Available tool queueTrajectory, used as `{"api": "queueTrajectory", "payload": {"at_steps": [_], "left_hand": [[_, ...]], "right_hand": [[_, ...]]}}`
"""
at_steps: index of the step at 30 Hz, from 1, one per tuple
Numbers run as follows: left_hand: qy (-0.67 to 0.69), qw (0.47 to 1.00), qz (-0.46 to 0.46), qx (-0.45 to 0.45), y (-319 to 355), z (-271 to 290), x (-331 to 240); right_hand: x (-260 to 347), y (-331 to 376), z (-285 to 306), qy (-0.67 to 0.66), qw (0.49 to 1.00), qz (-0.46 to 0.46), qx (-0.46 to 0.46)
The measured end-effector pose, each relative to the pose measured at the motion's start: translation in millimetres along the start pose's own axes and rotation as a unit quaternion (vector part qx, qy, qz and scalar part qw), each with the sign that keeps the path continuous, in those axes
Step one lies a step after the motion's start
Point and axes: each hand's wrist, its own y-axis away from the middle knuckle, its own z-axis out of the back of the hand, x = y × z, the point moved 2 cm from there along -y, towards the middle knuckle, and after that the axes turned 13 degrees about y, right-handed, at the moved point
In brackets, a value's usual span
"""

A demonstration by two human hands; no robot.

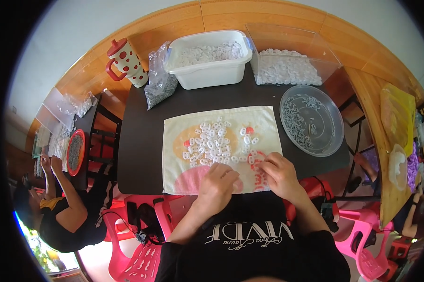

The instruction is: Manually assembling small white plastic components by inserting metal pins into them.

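Observation:
A loose heap of small white oval plastic pieces with holes point(212, 141) lies on a cream towel point(266, 117) with coloured prints. My left hand point(218, 182) rests over the towel's near edge, its fingers curled together just below the heap. My right hand point(278, 174) is to the right of it, fingertips pinched above the pink print. Whatever either hand holds is too small or hidden to make out. A few white pieces lie a little apart from the heap, some close to my right fingertips.
Behind the towel stand a white tub point(209, 75) and a clear bin point(289, 70) of white pieces. A round clear tray point(310, 145) holds small grey parts. A bag of grey parts point(160, 89) and a dotted tumbler point(127, 63) stand back left. Another person point(66, 211) works at left.

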Motion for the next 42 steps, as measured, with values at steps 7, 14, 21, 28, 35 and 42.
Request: {"api": "queueTrajectory", "payload": {"at_steps": [7, 14, 21, 28, 35, 42], "left_hand": [[0.036, 0.996, -0.003, -0.076, -19, -14, -17], [0.330, 0.932, 0.103, -0.111, -16, -41, 1], [0.361, 0.913, 0.125, -0.141, -9, -49, 7], [0.321, 0.934, 0.071, -0.141, -10, -44, 9], [0.308, 0.941, 0.061, -0.124, -10, -45, 8], [0.315, 0.940, 0.046, -0.121, -11, -44, 9]], "right_hand": [[9, -1, 1, -0.249, 0.959, -0.094, -0.096], [6, -5, 18, -0.262, 0.958, -0.039, -0.105], [-134, -18, 77, 0.157, 0.975, -0.117, -0.106], [-179, -32, 69, 0.225, 0.971, -0.072, 0.045], [-171, -32, 63, 0.275, 0.958, -0.065, 0.050], [-161, -30, 80, 0.111, 0.984, -0.118, 0.076]]}}
